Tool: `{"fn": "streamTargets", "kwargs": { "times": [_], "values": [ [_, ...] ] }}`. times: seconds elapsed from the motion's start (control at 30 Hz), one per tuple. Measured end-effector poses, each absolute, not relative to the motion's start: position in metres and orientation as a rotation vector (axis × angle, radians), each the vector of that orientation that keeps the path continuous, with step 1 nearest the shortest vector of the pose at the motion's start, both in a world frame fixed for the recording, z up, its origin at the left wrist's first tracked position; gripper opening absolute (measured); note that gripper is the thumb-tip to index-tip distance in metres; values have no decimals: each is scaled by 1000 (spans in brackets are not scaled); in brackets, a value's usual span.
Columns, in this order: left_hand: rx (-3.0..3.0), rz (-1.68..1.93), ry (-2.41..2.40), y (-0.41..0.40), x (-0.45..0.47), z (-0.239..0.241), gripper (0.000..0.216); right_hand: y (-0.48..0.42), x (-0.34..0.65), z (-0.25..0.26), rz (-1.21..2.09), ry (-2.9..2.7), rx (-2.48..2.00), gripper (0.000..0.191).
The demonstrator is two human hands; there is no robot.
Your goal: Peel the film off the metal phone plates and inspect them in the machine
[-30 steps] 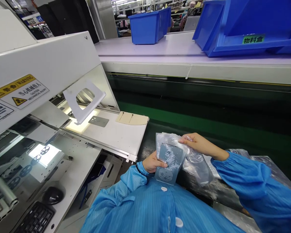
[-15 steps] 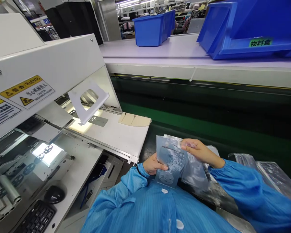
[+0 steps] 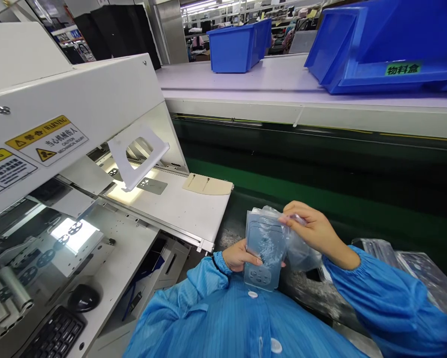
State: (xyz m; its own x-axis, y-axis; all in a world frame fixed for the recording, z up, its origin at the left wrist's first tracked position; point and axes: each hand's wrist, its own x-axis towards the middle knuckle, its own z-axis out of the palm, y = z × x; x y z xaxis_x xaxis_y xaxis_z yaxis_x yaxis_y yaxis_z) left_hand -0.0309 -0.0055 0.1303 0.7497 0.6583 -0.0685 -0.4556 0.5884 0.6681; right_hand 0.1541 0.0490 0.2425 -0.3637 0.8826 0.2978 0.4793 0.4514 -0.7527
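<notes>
My left hand [image 3: 239,255] grips the lower left edge of a flat grey metal plate [image 3: 264,253] with small holes near its bottom, held upright in front of my chest. A clear plastic bag [image 3: 300,252] covers the plate's upper part. My right hand [image 3: 313,229] pinches the top edge of that bag, fingers closed, just right of the plate's top. Both arms wear blue sleeves.
A white machine [image 3: 70,114] with yellow warning labels stands at left; on its white tray [image 3: 178,204] lies another grey plate [image 3: 151,185] and a beige pad [image 3: 207,186]. Keyboard [image 3: 54,335] and mouse [image 3: 82,298] sit low left. Green conveyor [image 3: 320,194] runs ahead; blue bins [image 3: 236,44] stand beyond. More bagged plates [image 3: 413,263] lie at right.
The bag's loose lower part has gathered in closer to the plate, and my right hand has shifted slightly right and down. My left hand keeps its grip.
</notes>
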Motion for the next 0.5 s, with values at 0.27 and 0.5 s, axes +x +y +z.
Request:
{"fn": "streamTargets", "kwargs": {
  "times": [0.27, 0.5],
  "values": [
    [744, 635, 342, -7, -34, 128, 55, 50, 171, 292, 892, -1429, -1179, 32],
    [749, 661, 324, -6, -36, 126, 58, 58, 178, 282, 718, -1413, -1380, 37]
  ]
}}
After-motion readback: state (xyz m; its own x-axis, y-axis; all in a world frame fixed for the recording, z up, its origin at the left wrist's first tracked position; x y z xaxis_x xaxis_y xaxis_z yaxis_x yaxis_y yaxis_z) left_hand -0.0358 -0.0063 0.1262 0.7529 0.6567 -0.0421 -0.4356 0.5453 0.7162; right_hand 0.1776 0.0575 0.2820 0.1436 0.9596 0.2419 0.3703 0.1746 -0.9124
